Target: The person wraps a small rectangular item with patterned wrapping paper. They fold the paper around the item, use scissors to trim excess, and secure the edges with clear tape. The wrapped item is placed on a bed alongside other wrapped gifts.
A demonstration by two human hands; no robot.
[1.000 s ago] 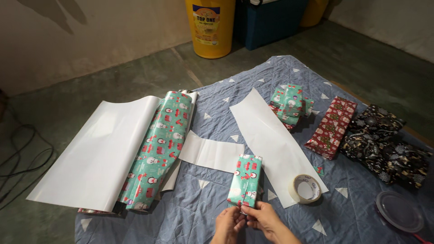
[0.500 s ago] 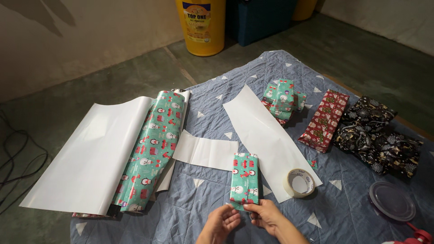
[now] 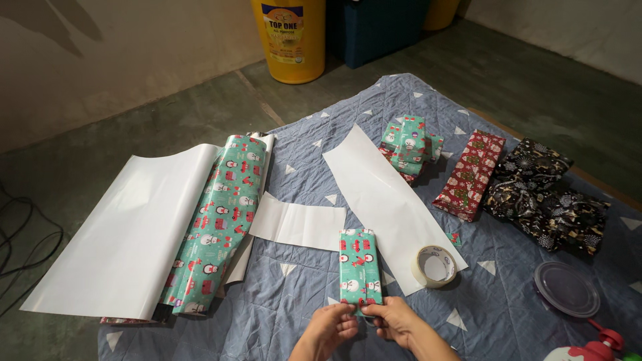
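Note:
A small box wrapped in teal festive paper [image 3: 358, 267] lies on the blue quilt [image 3: 301, 294] in front of me. My left hand [image 3: 332, 326] and my right hand [image 3: 396, 321] both pinch its near end, fingers folded on the paper flap there. A roll of clear tape [image 3: 435, 265] sits just right of the box, on the edge of a long white paper strip [image 3: 381, 200]. A shorter white strip [image 3: 297, 224] lies to the box's left.
Folded teal wrapping sheets [image 3: 217, 224] and a large white sheet [image 3: 127, 230] lie at left. Wrapped teal parcels [image 3: 408, 144], a red parcel [image 3: 469, 174] and black parcels [image 3: 545, 197] sit at right. A clear lid [image 3: 567, 289], yellow bucket [image 3: 289, 37] and dark bin [image 3: 374, 27] are around.
My left hand came off the box end briefly, then returned beside the right hand on the near flap. The view shifted slightly, with everything sliding left in frame.

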